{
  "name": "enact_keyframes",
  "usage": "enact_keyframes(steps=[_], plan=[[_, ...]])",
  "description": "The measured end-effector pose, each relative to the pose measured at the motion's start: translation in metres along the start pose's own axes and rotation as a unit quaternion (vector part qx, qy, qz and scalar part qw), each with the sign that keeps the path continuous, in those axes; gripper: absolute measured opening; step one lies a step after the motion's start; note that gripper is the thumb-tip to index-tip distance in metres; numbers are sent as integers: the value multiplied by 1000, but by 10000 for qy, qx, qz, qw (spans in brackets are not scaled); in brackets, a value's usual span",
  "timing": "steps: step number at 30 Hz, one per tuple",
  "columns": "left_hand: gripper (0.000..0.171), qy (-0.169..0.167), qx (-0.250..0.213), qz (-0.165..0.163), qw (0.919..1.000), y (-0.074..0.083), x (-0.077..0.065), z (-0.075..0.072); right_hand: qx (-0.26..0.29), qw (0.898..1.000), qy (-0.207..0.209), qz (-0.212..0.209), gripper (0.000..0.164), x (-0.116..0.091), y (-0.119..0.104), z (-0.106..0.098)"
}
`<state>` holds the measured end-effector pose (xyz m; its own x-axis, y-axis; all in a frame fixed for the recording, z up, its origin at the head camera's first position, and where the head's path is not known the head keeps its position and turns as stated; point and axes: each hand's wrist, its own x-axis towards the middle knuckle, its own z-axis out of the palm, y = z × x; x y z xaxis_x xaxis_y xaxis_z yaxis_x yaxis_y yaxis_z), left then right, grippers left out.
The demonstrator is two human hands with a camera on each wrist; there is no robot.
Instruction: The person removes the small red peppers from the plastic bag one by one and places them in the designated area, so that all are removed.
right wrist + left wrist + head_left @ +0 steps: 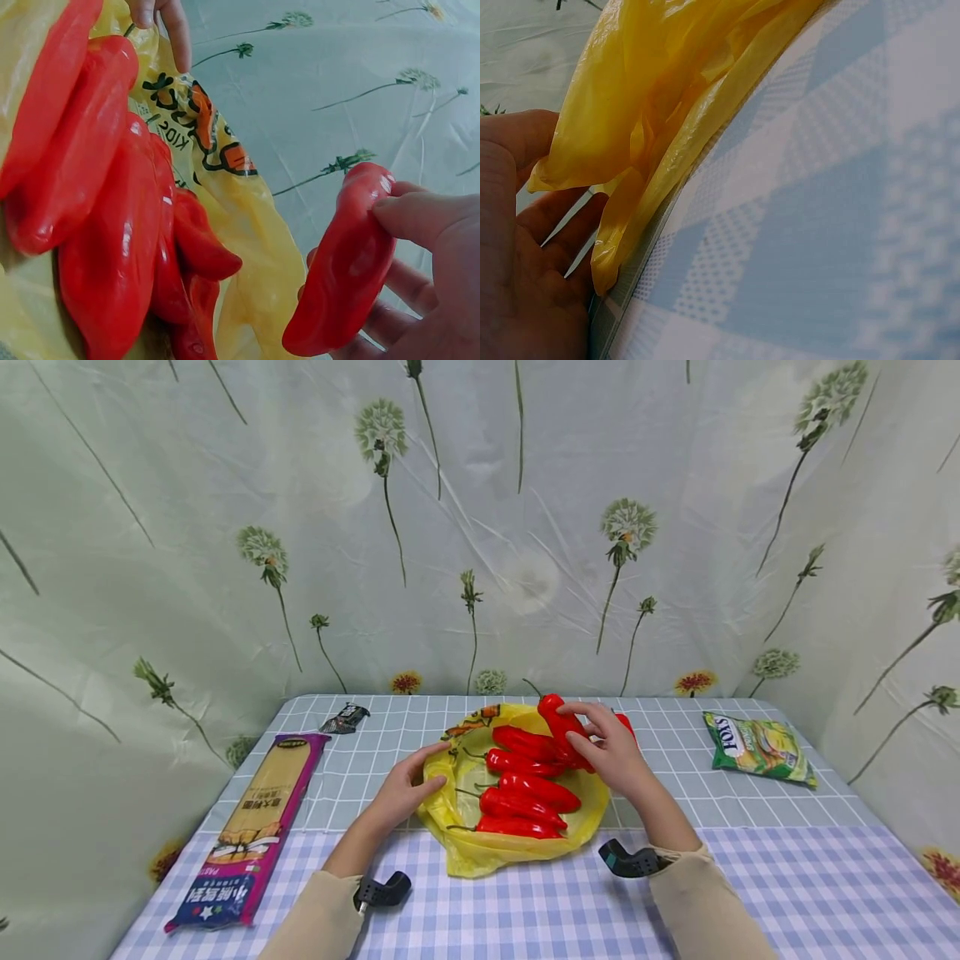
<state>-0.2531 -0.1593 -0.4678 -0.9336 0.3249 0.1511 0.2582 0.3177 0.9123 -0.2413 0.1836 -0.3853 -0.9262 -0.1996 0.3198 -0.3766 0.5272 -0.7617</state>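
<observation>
My right hand [611,750] grips a red pepper [558,718] between thumb and fingers, raised over the right back part of a yellow plastic bag [480,857]. Its thin green stem points up and left. In the right wrist view, the held pepper [349,262] is apart from the others. Several more red peppers [525,806] lie side by side in the open bag, stems mostly to the left. At the bag's left rim, my left hand [405,789] holds the plastic; in the left wrist view the yellow folds [630,120] partly hide its fingers.
A long pasta packet [258,827] lies at the left, with a small black wrapper [345,718] behind it. To the right is a green FOX'S bag [759,747]. Another red thing [625,722] shows partly behind my right hand. A patterned curtain stands behind the table.
</observation>
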Motion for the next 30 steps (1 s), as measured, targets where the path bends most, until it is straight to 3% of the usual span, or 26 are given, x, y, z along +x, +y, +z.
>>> enact_keyframes(steps=[4, 9, 18, 30], plan=[[52, 17, -12, -23, 10000, -1, -1, 0, -50, 9997, 193, -129, 25, 1, 3, -3], [51, 31, -36, -5, 10000, 0, 0, 0, -138, 9988, 462, 64, 17, 2, 6, -5], [51, 41, -141, 11, 9999, 0, 1, 0, -142, 9971, 654, 363, 39, 4, 14, -10], [51, 53, -169, -57, 9998, -1, 1, 1, -180, 9922, 961, 778, 48, 3, 21, -17]])
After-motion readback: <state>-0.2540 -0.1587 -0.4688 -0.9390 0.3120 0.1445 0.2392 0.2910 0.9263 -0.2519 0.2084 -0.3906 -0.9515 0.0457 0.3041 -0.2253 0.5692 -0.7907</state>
